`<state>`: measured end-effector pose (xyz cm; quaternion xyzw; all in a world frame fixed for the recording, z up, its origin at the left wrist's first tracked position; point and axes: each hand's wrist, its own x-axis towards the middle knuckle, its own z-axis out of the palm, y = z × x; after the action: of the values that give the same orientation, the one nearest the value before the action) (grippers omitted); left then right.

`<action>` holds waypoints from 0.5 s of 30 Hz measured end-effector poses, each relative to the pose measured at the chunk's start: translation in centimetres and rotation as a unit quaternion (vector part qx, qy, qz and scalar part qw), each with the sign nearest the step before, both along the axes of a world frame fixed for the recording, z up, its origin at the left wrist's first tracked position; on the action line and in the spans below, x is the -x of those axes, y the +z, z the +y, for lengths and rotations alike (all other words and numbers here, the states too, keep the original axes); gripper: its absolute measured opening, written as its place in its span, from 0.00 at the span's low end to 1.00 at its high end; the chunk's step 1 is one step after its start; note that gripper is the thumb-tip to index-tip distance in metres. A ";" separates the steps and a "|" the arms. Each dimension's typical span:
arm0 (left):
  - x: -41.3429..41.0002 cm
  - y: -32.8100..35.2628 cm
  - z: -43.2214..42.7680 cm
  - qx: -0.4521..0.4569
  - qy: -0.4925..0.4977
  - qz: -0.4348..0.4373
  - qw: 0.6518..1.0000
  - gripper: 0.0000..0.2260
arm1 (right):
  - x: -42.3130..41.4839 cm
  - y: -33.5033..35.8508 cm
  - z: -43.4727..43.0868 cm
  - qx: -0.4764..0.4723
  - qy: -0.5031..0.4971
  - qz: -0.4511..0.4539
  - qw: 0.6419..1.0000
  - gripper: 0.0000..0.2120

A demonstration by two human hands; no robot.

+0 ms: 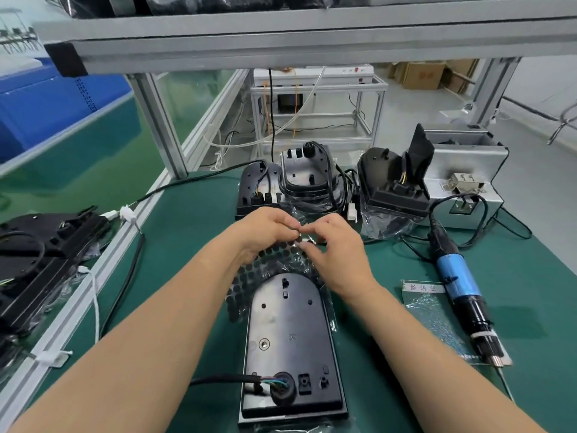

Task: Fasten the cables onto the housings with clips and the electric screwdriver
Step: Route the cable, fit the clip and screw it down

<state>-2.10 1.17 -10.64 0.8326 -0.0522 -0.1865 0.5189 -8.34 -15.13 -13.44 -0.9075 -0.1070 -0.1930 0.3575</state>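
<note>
While the housing lies flat between the forearms with its cable at the near end, the left hand and right hand together pinch a small piece, too tiny to identify, above the dotted sheet, probably readying it for fitting, with the electric screwdriver parked within reach on the right.

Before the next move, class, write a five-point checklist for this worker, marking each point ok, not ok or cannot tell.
1. Housing flat on the mat: ok.
2. Cable reaches the housing's near end: ok.
3. Screwdriver in hand: not ok, it lies on the mat.
4. Left hand and right hand pinch a small piece over the dotted sheet: ok.
5. Cable fastened down: cannot tell.
</note>
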 end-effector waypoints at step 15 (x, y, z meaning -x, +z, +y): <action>0.6 -0.2 -1.1 0.019 -0.006 0.022 1.000 0.17 | 0.3 0.3 -1.7 -0.027 0.011 0.032 0.999 0.05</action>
<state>-2.70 0.11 -10.84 0.8179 -0.0496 -0.2065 0.5348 -8.62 -16.82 -13.14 -0.9020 -0.0999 -0.1627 0.3873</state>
